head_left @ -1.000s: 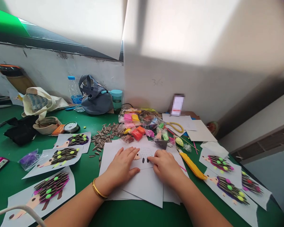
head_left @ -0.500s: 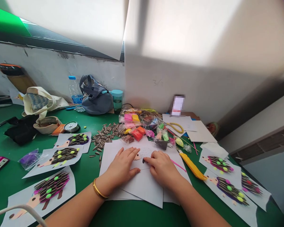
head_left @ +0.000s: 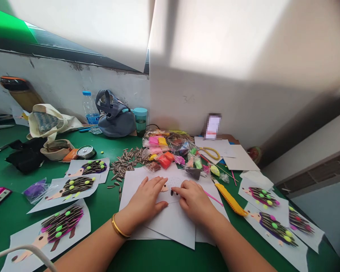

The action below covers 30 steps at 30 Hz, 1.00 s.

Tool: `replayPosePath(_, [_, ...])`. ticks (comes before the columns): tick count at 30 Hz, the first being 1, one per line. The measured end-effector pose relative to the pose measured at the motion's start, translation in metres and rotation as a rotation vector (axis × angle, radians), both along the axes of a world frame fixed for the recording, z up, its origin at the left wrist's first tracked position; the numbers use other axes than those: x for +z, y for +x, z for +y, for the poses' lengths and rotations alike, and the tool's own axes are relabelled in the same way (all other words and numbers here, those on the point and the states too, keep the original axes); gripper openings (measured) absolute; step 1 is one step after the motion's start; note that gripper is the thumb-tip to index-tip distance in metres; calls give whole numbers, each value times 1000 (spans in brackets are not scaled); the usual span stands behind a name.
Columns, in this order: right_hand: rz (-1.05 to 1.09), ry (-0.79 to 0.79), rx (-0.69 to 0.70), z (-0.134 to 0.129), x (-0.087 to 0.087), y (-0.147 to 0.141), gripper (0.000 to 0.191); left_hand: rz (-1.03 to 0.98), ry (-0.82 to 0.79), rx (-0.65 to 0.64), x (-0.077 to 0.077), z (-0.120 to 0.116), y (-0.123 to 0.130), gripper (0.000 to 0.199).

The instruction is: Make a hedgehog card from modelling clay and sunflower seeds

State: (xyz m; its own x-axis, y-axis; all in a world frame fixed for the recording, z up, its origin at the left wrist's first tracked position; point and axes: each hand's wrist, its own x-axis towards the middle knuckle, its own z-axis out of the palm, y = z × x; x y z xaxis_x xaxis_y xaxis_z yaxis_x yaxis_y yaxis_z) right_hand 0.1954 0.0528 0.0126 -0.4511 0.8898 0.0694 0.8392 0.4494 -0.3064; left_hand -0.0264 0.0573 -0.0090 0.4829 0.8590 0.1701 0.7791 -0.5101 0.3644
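White paper sheets lie stacked on the green table, with a small hedgehog figure on top: a peach face and a faintly dotted body outline. My left hand rests flat on the paper left of the face, fingers spread, a gold bangle at the wrist. On the right, my right hand has its index finger extended onto a small dark piece below the outline; its other fingers are curled. A pink stick lies beside that hand.
Sunflower seeds and bagged colored clay lie behind the paper. A yellow cutter and yellow-handled scissors are at right. Seed-covered hedgehog pictures flank both sides. A phone stands against the wall.
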Motion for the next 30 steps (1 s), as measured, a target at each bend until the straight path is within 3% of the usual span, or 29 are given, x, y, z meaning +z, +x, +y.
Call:
replayPosePath(9, [-40,25,95,-2,5,2,34,10,-17,4,3,-1,0,70])
replayPosePath(30, [-44,43,101,-2,8,5,41,27,-24,2,0,1,0,74])
